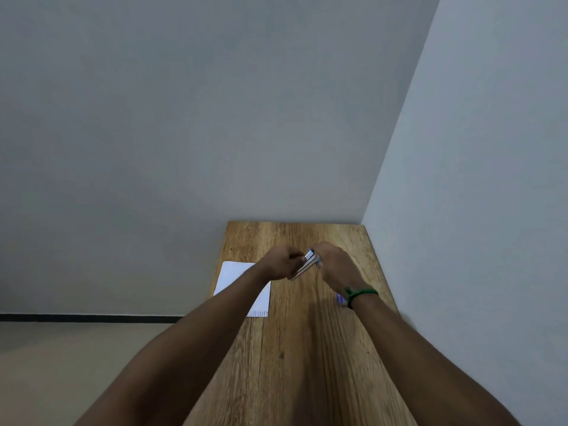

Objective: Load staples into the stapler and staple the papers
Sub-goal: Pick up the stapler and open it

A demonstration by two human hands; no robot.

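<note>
Head view: both hands on the stapler, loading underway

Head cam shows both hands meeting over the counter (307,348), w/ the stapler (307,262) pinched between them, lifted clear of the wood. Right hand (333,265) is closed round the far end; left hand (281,262) is curled shut at the near end, fingers tucked in. Can't tell whether the left holds a strip of staples or just the stapler body, too small to make out. Stapler looks hinged apart, metal rails showing, tilted toward the left hand.

Handling, my guess: small, rigid, metal, light enough for fingertips, but the sprung top could snap back, so best held by the body sides, not the open rail. A staple strip would be brittle, breaks if bent.

Papers (242,287) lie flat on the counter's left edge, partly under the left forearm, apart from the stapler. Something small & purple (340,298) peeks out by the right wrist, next to a green band (361,293); maybe the staple box, not sure.
</note>
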